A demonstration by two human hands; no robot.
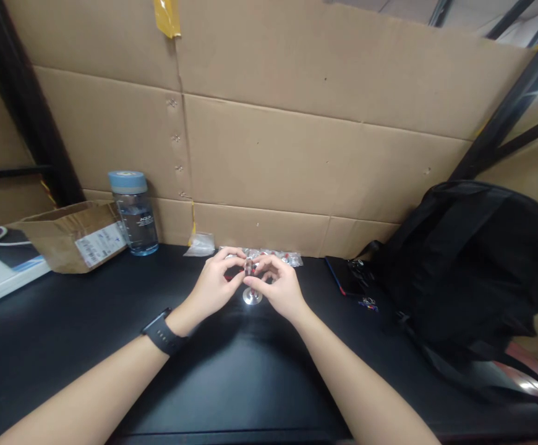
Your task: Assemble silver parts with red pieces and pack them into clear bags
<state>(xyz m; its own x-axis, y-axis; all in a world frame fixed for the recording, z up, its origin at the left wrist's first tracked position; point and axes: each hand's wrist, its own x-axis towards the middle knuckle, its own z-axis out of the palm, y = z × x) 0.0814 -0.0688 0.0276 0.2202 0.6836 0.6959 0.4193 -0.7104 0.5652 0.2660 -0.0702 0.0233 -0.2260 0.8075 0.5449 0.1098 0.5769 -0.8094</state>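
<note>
Above the middle of the black table (232, 395), both my hands are closed around a small object with a shiny round silver base (252, 297) and a dark, reddish upper part (249, 268). My left hand (216, 278), with a dark watch on its wrist, pinches the upper part from the left. From the other side, my right hand (282, 285) grips it between thumb and fingers. My fingertips cover much of the object, so its exact kind is unclear. Just behind my hands lie small clear plastic packets (293, 258) with red bits inside.
A folded clear bag (201, 245) lies by the cardboard wall (269, 167). To the left stand a blue-capped water bottle (134, 216) and a brown paper bag (76, 238). On the right are a dark tablet-like item (343, 276), keys (368, 303) and a black backpack (473, 278).
</note>
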